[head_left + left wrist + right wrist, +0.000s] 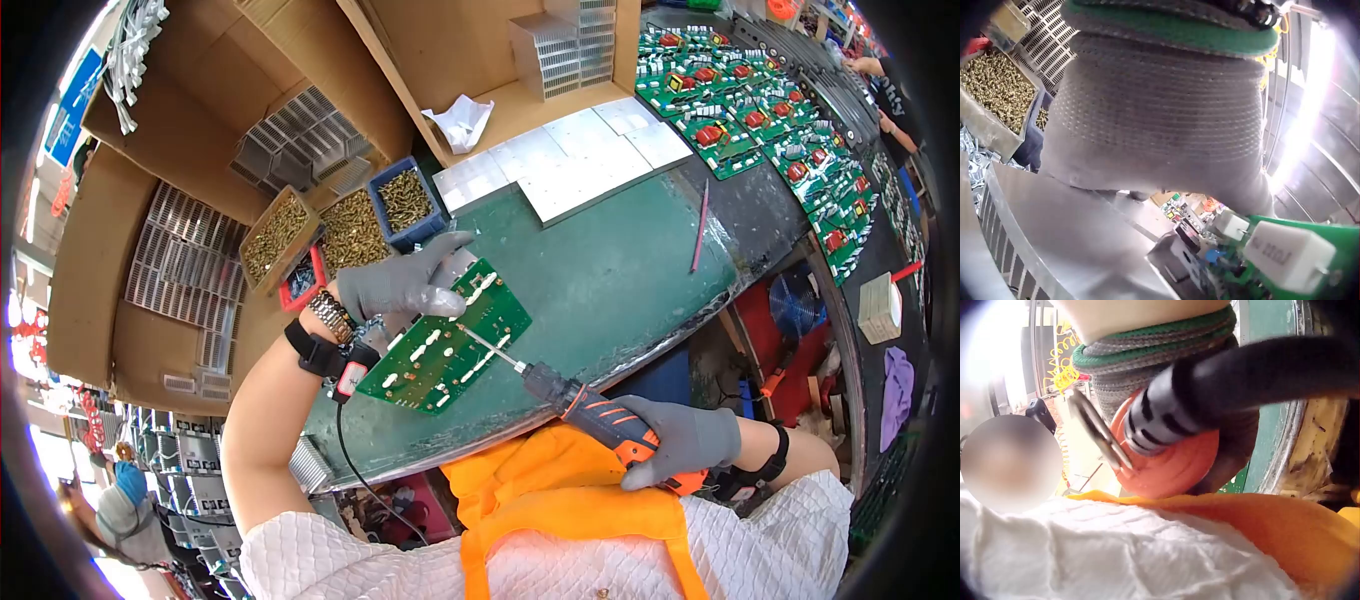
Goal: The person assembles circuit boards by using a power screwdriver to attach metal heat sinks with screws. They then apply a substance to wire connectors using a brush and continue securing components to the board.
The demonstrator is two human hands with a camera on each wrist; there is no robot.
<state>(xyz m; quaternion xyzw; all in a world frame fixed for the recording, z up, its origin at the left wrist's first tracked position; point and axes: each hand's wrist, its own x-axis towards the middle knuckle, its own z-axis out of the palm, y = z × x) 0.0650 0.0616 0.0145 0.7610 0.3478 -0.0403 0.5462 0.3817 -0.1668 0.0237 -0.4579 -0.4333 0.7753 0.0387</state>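
My gloved left hand (395,288) grips a green circuit board (440,362) at its upper left edge, its solder side turned up and tilted over the bench. Under that board, in the left wrist view, are a white block-shaped component (1288,255) and a smooth metal heat sink (1066,225) close below the glove (1160,119). My gloved right hand (690,440) holds an orange and black power screwdriver (600,415) by its rear body. Its long bit (490,345) reaches the board near the left fingertips. In the right wrist view, the tool's orange end (1172,469) and cable (1260,372) show.
Trays of brass screws (352,228) and a blue bin (408,205) stand beyond my left hand. Cardboard boxes (290,80) hold finned heat sinks (185,260). Flat metal plates (585,165), a pink pen (700,225) and rows of populated boards (745,110) lie further right.
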